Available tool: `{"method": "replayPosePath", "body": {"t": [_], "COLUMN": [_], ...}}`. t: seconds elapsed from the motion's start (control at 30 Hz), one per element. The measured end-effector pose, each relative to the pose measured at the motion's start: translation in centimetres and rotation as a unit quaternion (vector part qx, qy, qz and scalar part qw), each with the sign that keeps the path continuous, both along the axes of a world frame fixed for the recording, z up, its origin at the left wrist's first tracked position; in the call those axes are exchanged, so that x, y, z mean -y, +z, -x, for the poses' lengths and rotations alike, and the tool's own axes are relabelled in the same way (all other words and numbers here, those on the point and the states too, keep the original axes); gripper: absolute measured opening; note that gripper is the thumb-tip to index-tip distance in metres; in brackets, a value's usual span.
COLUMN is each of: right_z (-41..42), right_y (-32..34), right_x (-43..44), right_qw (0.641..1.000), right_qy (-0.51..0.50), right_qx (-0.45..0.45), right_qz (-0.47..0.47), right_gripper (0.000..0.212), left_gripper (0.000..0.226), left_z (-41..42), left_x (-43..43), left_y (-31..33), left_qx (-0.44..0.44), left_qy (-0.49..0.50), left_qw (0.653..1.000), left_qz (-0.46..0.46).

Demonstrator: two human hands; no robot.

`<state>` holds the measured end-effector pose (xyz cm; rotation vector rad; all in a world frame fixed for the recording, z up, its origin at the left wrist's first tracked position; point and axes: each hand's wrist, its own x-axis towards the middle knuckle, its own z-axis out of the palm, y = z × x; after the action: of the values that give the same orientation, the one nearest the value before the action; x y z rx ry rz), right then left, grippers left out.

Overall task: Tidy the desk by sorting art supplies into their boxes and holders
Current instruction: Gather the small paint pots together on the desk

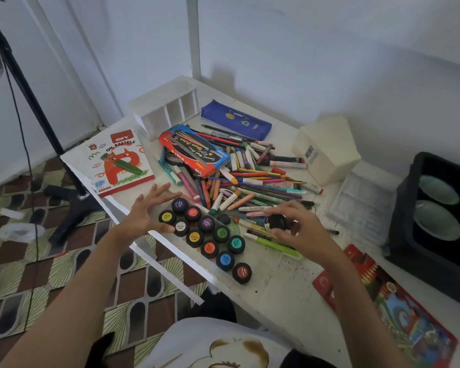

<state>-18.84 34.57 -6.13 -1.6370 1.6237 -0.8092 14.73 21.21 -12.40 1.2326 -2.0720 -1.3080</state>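
The right hand (298, 227) grips a black paint pot (276, 222) near the marker pile (250, 187) on the tabletop (276, 282) — the left hand (146, 211), fingers spread and empty, sits beside the row of pots (209, 248).

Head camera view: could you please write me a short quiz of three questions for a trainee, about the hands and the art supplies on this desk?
1. True or false: the right hand holds a black paint jar.
2. How does the oil pastels box lie? A) flat on the desk, left of the pile of markers and crayons; B) on top of that pile; C) upright on its edge.
3. Fill the gap: the left hand, at the left end of the rows of paint jars, has its fingers spread, so it is ___ (open/shut).
Key: 1 true; 2 A; 3 open.
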Motion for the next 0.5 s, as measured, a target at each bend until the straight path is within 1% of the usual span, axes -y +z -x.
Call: {"method": "replayPosePath", "body": {"t": [0.07,0.17,0.23,0.37,0.5], "right_z": [-0.5,-1.4,-2.2,-3.5,-3.7], "right_y": [1.0,1.6,1.6,1.0,0.4], "right_x": [-0.5,-0.8,-0.9,-0.7,-0.6], "right_qw": [0.999,0.99,0.984,0.982,0.984], "right_qy": [0.03,0.086,0.11,0.114,0.098], "right_qx": [-0.013,-0.06,-0.084,-0.094,-0.106], "right_qz": [-0.034,-0.095,-0.115,-0.118,-0.104], "right_gripper": [0.045,0.035,0.032,0.029,0.029], "left_gripper": [0.103,0.096,0.09,0.09,0.098], "left_z": [0.0,0.1,0.1,0.0,0.0], "left_x": [-0.1,-0.1,-0.1,-0.1,-0.1], "left_y": [0.1,0.1,0.1,0.0,0.1], "left_qx": [0.0,-0.007,-0.015,-0.014,-0.008], "left_qy": [0.001,0.003,0.005,0.005,0.006], "left_qw": [1.0,1.0,1.0,1.0,1.0], "left_qz": [-0.005,-0.011,-0.015,-0.017,-0.015]}}
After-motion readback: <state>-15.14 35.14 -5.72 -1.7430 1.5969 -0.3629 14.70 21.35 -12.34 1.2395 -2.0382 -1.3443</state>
